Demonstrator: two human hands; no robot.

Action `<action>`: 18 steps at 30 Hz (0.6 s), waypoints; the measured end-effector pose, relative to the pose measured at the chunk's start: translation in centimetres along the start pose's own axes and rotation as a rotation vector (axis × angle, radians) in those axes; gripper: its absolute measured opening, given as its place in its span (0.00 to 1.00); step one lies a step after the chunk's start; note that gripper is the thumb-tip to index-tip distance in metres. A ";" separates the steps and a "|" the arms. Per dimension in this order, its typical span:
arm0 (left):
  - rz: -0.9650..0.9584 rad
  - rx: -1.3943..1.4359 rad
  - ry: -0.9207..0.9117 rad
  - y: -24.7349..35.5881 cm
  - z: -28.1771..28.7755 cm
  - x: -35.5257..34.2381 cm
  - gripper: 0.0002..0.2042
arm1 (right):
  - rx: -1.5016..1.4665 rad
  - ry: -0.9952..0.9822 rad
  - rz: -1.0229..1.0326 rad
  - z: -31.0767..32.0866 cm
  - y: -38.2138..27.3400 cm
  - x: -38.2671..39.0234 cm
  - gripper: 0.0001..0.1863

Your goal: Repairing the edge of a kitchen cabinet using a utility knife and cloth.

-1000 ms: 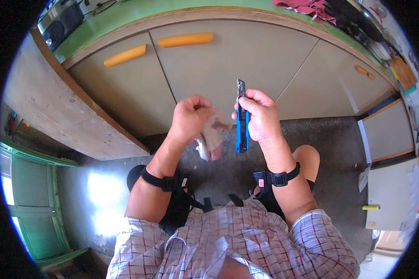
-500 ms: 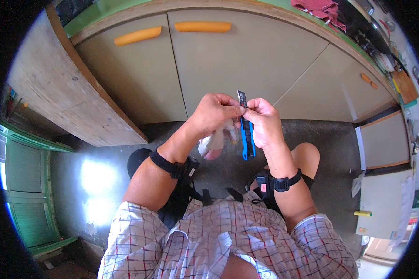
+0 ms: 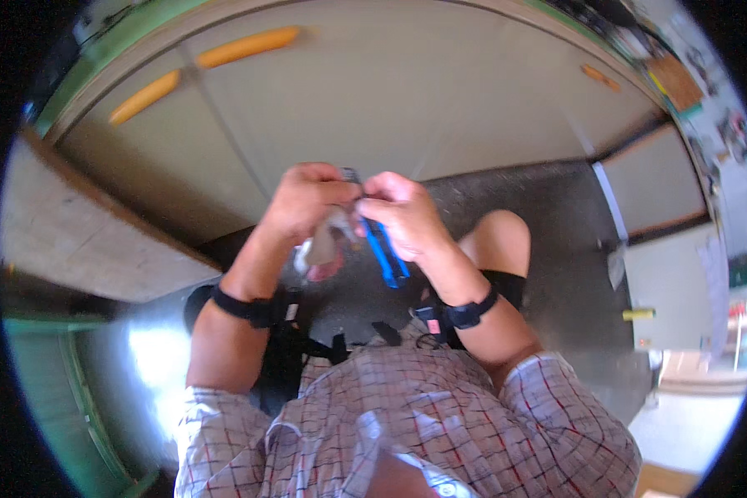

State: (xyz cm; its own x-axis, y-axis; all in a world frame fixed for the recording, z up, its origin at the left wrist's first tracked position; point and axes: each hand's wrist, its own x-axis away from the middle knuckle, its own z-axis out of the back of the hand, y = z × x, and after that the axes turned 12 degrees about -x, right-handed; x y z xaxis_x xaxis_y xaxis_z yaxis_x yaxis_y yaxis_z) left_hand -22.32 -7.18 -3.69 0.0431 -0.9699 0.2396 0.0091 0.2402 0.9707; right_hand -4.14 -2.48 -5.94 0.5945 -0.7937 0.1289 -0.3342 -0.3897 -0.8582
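A blue and black utility knife [image 3: 384,256] is held between my two hands in front of the cabinet, its handle slanting down toward me. My right hand [image 3: 405,217] is closed around its upper part, thumb and fingers pinching it. My left hand [image 3: 309,203] is closed at the knife's dark far end, its fingertips close to those of the right. A crumpled white and pinkish piece of cloth or thin wrapping [image 3: 322,249] hangs below my left hand. Motion blur hides the exact fingertip contact.
Beige cabinet doors [image 3: 440,100] with orange handles [image 3: 247,46] stand ahead. A wooden panel [image 3: 100,224] rises at the left, above a green door [image 3: 46,390]. My bare knee [image 3: 502,236] is right of my hands over the dark floor [image 3: 556,199]. A white cabinet [image 3: 672,286] stands right.
The view has turned and shifted, so the cabinet and right-hand furniture appear displaced. Both hands still hold the knife, now further left in the picture and more tilted.
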 end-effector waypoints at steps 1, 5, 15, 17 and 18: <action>-0.033 -0.081 0.041 -0.4 0.2 -0.5 0.06 | 0.047 0.006 0.003 0.1 0.1 -0.1 0.10; 0.001 -0.005 0.094 -0.6 -0.9 -1.0 0.07 | 0.080 0.079 -0.079 0.5 -0.2 0.4 0.08; 0.030 -0.507 0.123 -1.9 0.1 -3.0 0.10 | -0.062 0.227 -0.067 3.8 1.6 0.7 0.08; 0.000 -0.630 0.082 -2.3 0.0 -3.1 0.10 | -0.116 0.254 -0.069 4.2 1.6 0.7 0.08; -0.025 -0.755 0.049 -2.4 -0.3 -3.0 0.11 | -0.144 0.261 -0.084 4.4 1.7 0.6 0.07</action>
State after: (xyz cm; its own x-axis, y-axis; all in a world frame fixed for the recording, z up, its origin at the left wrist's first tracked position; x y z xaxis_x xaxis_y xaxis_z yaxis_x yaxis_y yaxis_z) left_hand -22.22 -4.88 -6.76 0.0780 -0.9767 0.1999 0.6914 0.1975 0.6949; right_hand -1.13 -1.61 -9.54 0.4227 -0.8417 0.3360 -0.4030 -0.5067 -0.7622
